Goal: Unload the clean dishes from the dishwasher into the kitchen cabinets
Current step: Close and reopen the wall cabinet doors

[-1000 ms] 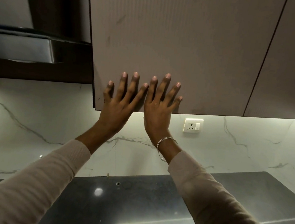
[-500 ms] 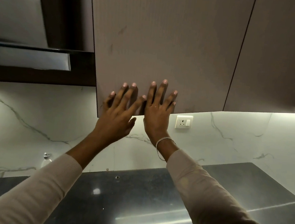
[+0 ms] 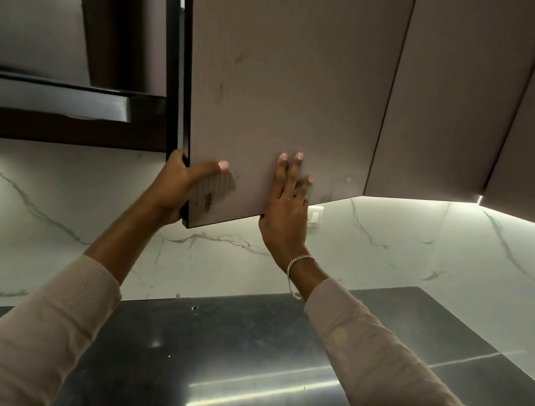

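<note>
The left hand (image 3: 177, 192) is clamped on the lower left corner of the cabinet door (image 3: 284, 92), thumb (image 3: 221, 166) laid across the front face and the fingers curled out of sight behind the edge; the right hand (image 3: 286, 210) lies flat against the same door near its bottom edge, fingers straight and pointing up, the heel of the palm hanging below the edge; a thin chain bracelet (image 3: 299, 266) circles that wrist, and both arms wear pale beige sleeves (image 3: 41, 329) of fine ribbed knit. The door is a tall flat slab overhead, above the counter, matte greyish-mauve with faint vertical ribbing, a dark brown edge band, and several dark smudges on its face (the heaviest sit just beside the left hand's thumb); its left edge stands out from the dark frame behind it, so it hangs ajar. A neighbouring door (image 3: 443, 104) of the same finish lies to its right. At the left a range hood (image 3: 53, 99) shows a brushed metal lip. Below runs a white marble backsplash (image 3: 67, 203) with grey veins, carrying a white socket (image 3: 315, 214) just beside the right hand; a light strip (image 3: 515, 216) glows under the right-hand cabinets; the counter (image 3: 247, 361) is dark, polished stone streaked with reflections.
</note>
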